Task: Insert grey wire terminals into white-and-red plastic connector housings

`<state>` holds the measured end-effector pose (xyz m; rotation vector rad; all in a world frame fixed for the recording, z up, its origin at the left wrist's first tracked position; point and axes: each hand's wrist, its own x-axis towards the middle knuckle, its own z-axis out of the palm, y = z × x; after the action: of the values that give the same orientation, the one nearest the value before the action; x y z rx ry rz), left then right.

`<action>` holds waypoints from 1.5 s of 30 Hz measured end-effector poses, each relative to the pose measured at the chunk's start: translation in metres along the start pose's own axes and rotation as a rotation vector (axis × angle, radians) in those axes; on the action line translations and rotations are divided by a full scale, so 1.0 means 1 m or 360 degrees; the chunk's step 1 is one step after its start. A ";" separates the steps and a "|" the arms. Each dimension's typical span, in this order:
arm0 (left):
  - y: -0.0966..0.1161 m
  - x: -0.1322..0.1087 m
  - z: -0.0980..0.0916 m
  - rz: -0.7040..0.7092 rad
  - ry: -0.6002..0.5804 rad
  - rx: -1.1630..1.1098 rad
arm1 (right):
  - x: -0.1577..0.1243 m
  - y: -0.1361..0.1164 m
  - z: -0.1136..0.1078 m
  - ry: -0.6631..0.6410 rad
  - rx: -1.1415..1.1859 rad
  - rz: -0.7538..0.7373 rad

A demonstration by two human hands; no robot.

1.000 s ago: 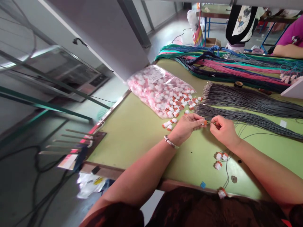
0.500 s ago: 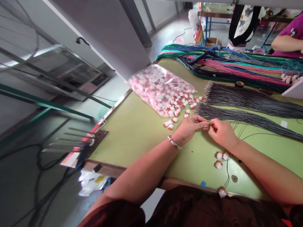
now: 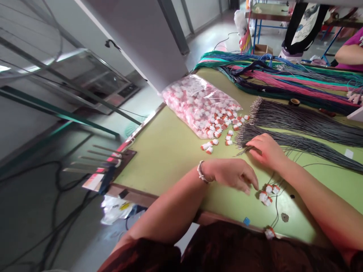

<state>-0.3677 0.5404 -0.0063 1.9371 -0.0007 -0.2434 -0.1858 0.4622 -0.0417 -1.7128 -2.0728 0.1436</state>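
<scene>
My left hand [image 3: 236, 175] hovers over the near part of the green table [image 3: 170, 162], palm down, fingers loosely apart with nothing held. Just right of its fingertips lies a small cluster of white-and-orange connectors [image 3: 266, 198] with dark wires attached. My right hand [image 3: 266, 151] is at the near edge of the lower bundle of black wires [image 3: 297, 147]. Its thumb and fingers close round a black wire [image 3: 241, 152] whose tip sticks out to the left; the exact grip is partly hidden. Another wired connector [image 3: 269, 233] rests at the table's front edge.
A clear plastic bag [image 3: 198, 100] of connectors lies at the back left, with loose connectors [image 3: 221, 122] spilling from it. Coloured cables [image 3: 283, 81] stretch across the back, near a roll of tape [image 3: 294, 102]. A rack of metal prongs [image 3: 121, 162] sits at the left edge. Another person's arm [image 3: 350, 53] shows far right.
My hands were together at a connector and have separated. My left hand came down toward the cluster, which now has one more connector. My right hand moved up to the wire bundle.
</scene>
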 end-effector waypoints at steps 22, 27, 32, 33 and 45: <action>-0.018 -0.032 -0.040 -0.0317 0.1705 0.0360 | 0.020 -0.026 -0.010 -0.0748 -0.0100 -0.0050; -0.007 -0.056 -0.033 -0.0610 0.1660 0.0605 | 0.025 -0.020 0.000 -0.0763 -0.0160 -0.0005; -0.021 -0.046 -0.023 -0.0703 0.1721 0.0598 | 0.028 -0.016 0.004 -0.0681 0.0123 -0.0001; -0.025 -0.041 -0.023 -0.0701 0.1751 0.0634 | 0.028 -0.018 0.006 -0.0648 0.0159 0.0022; -0.053 -0.007 -0.021 -0.0833 0.1437 0.1268 | 0.028 -0.022 0.012 -0.0013 0.0763 0.0487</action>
<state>-0.3772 0.5806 -0.0458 2.6441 1.1622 0.3722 -0.2144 0.4866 -0.0371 -1.6990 -1.5948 0.6826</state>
